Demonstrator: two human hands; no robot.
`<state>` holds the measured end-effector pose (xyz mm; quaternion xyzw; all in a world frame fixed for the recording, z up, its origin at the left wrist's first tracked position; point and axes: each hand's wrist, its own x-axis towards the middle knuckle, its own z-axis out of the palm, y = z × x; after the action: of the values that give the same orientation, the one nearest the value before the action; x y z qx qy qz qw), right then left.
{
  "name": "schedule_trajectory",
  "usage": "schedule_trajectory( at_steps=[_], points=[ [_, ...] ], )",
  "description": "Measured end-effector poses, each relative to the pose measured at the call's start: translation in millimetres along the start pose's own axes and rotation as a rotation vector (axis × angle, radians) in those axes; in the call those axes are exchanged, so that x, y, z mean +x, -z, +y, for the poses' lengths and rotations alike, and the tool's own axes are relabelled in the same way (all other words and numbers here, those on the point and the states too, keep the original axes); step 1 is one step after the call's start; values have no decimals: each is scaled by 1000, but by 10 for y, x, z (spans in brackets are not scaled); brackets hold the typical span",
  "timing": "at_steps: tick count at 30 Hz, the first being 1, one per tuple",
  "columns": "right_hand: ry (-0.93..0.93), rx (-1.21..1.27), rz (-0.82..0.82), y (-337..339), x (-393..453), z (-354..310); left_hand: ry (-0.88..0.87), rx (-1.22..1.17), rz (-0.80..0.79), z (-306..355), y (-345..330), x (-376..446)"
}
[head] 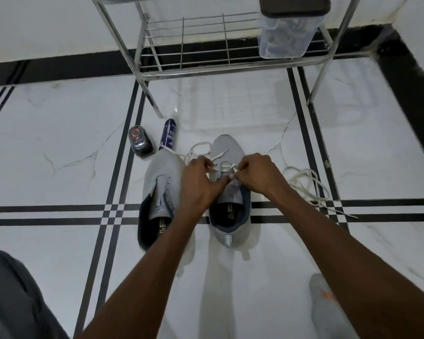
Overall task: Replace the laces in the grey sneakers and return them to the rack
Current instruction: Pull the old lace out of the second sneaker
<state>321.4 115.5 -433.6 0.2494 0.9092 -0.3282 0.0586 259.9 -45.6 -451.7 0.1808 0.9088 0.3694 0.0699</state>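
Two grey sneakers stand side by side on the white tiled floor, toes pointing away from me. The left sneaker (160, 182) has bare eyelets. A white lace (227, 166) is partly threaded through the right sneaker (227, 150), with loose loops trailing past its toe. My left hand (201, 182) and my right hand (257, 174) both pinch that lace over the right sneaker's eyelets. Another white lace (309, 184) lies coiled on the floor to the right. The metal wire rack (206, 42) stands behind the sneakers, its lower shelf bare on the left.
A dark shoe-polish bottle (140, 141) and a blue spray can (168, 135) stand left of the sneakers' toes. A clear plastic box with a dark lid (289, 33) sits on the rack's right side. My grey-socked foot (326, 307) rests at the lower right.
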Motion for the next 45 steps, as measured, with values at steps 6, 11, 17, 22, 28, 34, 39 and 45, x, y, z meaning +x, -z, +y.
schedule_trajectory(
  at_steps=[6,11,17,22,28,34,39,45],
  points=[
    [219,-208,-33,-173,61,-152,25,-176,72,-129,-137,-144],
    [170,-230,201,-153,94,-166,67,-226,91,-102,-105,-166],
    [106,-83,136,-97,187,-21,80,-235,99,-101,-148,-150],
    [265,-336,23,-284,161,-207,84,-231,94,-112,-155,-160],
    [-94,10,437,49,221,-19,108,-242,105,-132,-130,-174],
    [73,-24,200,68,248,-53,98,-231,106,-129,-136,-173],
    [120,-298,-66,-274,127,-313,100,-237,97,-147,-138,-169],
    [-180,106,578,192,250,72,125,-258,107,-141,-98,-193]
  ],
)
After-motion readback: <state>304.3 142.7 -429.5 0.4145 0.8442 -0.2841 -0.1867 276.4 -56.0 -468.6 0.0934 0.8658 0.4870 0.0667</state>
